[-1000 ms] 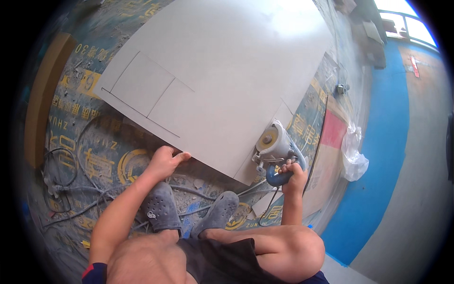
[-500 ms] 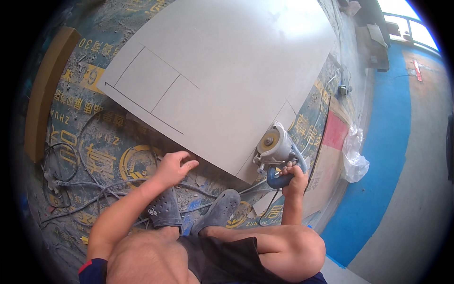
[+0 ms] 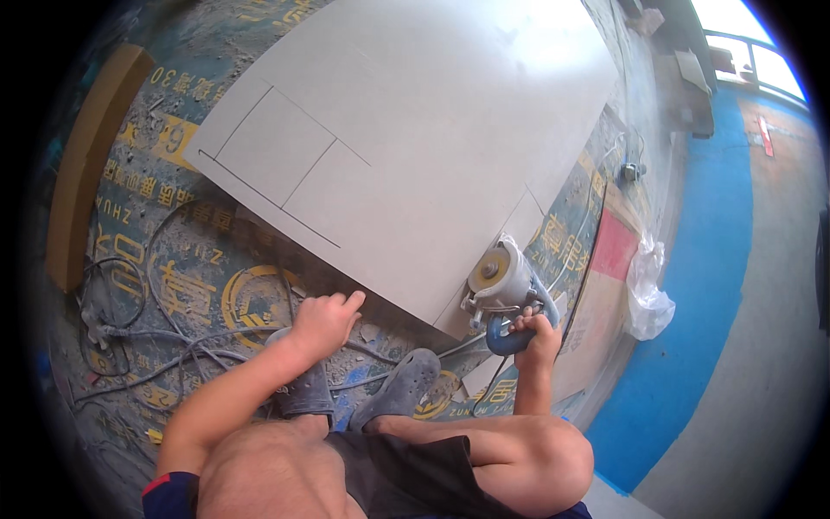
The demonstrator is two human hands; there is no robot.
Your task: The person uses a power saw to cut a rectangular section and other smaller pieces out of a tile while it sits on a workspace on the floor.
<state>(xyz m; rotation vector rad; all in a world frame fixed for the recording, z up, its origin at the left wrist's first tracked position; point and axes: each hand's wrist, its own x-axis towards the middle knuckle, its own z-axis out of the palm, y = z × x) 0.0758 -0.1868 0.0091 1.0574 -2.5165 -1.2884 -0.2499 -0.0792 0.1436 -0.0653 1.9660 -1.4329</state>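
A large pale slab [image 3: 398, 147] with dark marked lines at its left and near right lies raised over the dusty printed floor covering. My left hand [image 3: 322, 329] is just off its near edge, fingers loosely bent and apart, holding nothing; whether a fingertip touches the edge I cannot tell. My right hand [image 3: 534, 337] grips the blue handle of a cutting tool [image 3: 501, 277] with a metal guard and yellow disc, at the slab's near right corner. Grey clogs [image 3: 402, 389] are on my feet below the edge.
A long cardboard box [image 3: 95, 164] lies at left beside tangled cables [image 3: 121, 329]. At right are a red-marked board [image 3: 609, 242], crumpled plastic [image 3: 647, 294], a small tool [image 3: 631, 171] and blue-and-grey flooring [image 3: 683, 372], with stacked items [image 3: 687, 95] near a window.
My left hand has let go of the slab's edge and moved slightly right and down, its fingers turning forward. The tool in my right hand stays at nearly the same corner.
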